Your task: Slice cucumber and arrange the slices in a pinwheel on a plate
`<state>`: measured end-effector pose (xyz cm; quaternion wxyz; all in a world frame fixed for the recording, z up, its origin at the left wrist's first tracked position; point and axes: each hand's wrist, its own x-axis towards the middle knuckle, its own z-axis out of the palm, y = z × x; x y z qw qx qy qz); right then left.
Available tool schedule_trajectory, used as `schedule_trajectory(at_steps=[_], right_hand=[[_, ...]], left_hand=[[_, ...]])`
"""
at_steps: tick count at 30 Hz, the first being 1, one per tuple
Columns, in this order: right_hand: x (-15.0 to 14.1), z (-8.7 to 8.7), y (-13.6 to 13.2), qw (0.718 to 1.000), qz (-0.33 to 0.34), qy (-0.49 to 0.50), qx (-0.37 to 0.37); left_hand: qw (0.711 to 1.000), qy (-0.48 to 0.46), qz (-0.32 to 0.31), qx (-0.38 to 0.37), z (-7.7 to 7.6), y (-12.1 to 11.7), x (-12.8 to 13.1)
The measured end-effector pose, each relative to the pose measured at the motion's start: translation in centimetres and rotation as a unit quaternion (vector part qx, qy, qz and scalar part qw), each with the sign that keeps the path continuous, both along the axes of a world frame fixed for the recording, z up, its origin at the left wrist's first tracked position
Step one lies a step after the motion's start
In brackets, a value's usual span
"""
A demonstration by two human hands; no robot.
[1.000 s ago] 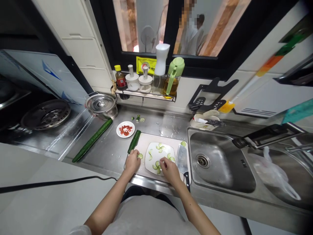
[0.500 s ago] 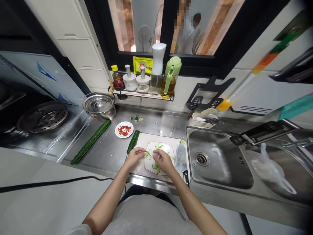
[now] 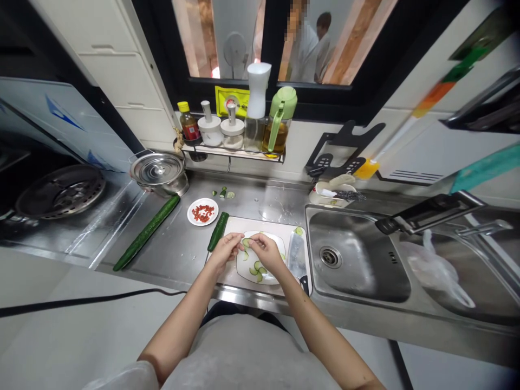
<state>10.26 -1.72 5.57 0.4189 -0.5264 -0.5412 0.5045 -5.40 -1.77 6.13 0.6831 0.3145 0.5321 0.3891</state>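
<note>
Over a white square plate point(image 3: 244, 271), my left hand point(image 3: 226, 251) and my right hand point(image 3: 266, 252) are close together, fingertips pinched. Between them is a thin green-edged cucumber slice point(image 3: 246, 243), which both hands appear to grip. Fanned cucumber slices point(image 3: 257, 270) lie on the plate's near part; others at its far side are partly hidden by my hands. Under the plate is a pale cutting board point(image 3: 235, 223). A kitchen knife point(image 3: 298, 254) rests on its right side, below a small cucumber piece point(image 3: 298, 231). A cut cucumber point(image 3: 218, 231) lies along its left edge.
Left of the board are a small plate of chopped red pieces point(image 3: 202, 212), a long whole cucumber point(image 3: 147, 233) and a lidded steel pot point(image 3: 158, 172). A sink point(image 3: 357, 249) adjoins on the right. Behind, a shelf point(image 3: 239, 153) holds several bottles and jars.
My hands have come together over the plate's far left part, with a cucumber slice now raised between the fingertips. The whole view has shifted slightly.
</note>
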Motion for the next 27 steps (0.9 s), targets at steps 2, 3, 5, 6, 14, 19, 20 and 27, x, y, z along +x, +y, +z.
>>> schedule_trajectory(at_steps=[2, 3, 5, 6, 14, 19, 20, 27], right_hand=[[0.1, 0.1, -0.1, 1.0, 0.001, -0.004, 0.01], [0.1, 0.1, -0.1, 1.0, 0.002, -0.008, 0.014], [0.2, 0.2, -0.2, 1.0, 0.007, -0.019, 0.016], [0.2, 0.2, -0.3, 0.999, 0.009, -0.025, 0.018], [0.8, -0.2, -0.3, 0.995, 0.024, -0.077, 0.066], [1.0, -0.7, -0.5, 0.995, 0.011, -0.081, 0.056], [1.0, -0.8, -0.5, 0.996, 0.008, -0.077, 0.049], [0.9, -0.8, -0.2, 1.0, -0.005, -0.022, -0.011]], left_hand=[[0.999, -0.03, -0.01, -0.026, 0.1, 0.0, 0.0], [0.999, -0.04, -0.011, -0.035, 0.1, 0.0, 0.1], [0.997, -0.057, -0.01, -0.05, 0.2, 0.0, 0.2], [0.996, -0.065, -0.008, -0.057, 0.2, 0.1, 0.2], [0.989, -0.122, -0.005, -0.079, 0.0, 0.3, 0.3], [0.994, -0.098, 0.024, -0.043, 0.2, 0.2, 0.6], [0.995, -0.089, 0.028, -0.03, 0.2, 0.2, 0.7], [0.997, -0.029, 0.037, 0.057, 0.0, 0.1, 1.0]])
